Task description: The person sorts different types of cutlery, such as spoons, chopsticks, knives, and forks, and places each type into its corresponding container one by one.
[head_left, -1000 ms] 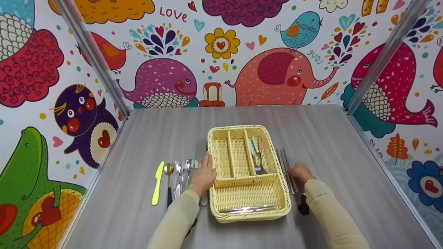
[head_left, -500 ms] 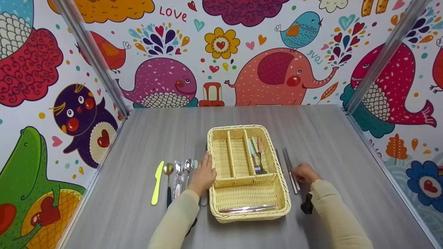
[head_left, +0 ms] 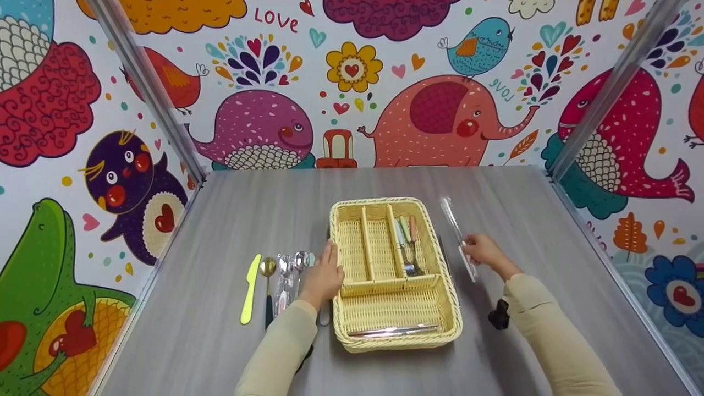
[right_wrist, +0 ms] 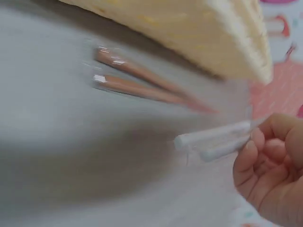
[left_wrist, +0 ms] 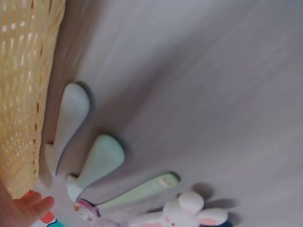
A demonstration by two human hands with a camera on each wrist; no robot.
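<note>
My right hand [head_left: 487,250] pinches a pair of pale chopsticks [right_wrist: 213,135] in a clear wrapper, lifted off the table to the right of the wicker cutlery basket [head_left: 385,309]. Straight fingers of my left hand [head_left: 324,278] rest against the basket's left side. Forks [head_left: 407,242] with pastel handles, their heads hard to make out, lie in its back right compartment. Wrapped chopsticks [head_left: 393,332] lie along the front compartment. In the right wrist view, another wrapped pair of brownish-pink chopsticks [right_wrist: 137,78] lies on the table close to the basket.
Left of the basket lie a yellow knife [head_left: 251,289], a gold spoon [head_left: 268,269] with a dark handle, and wrapped silver spoons. The left wrist view shows rounded handle ends [left_wrist: 102,158] and a bunny-shaped handle [left_wrist: 189,210]. Printed panels border the grey table [head_left: 192,330].
My right hand has gripped the pale chopsticks and raised them from the table, moving away and slightly right. The left hand stays at the basket.
</note>
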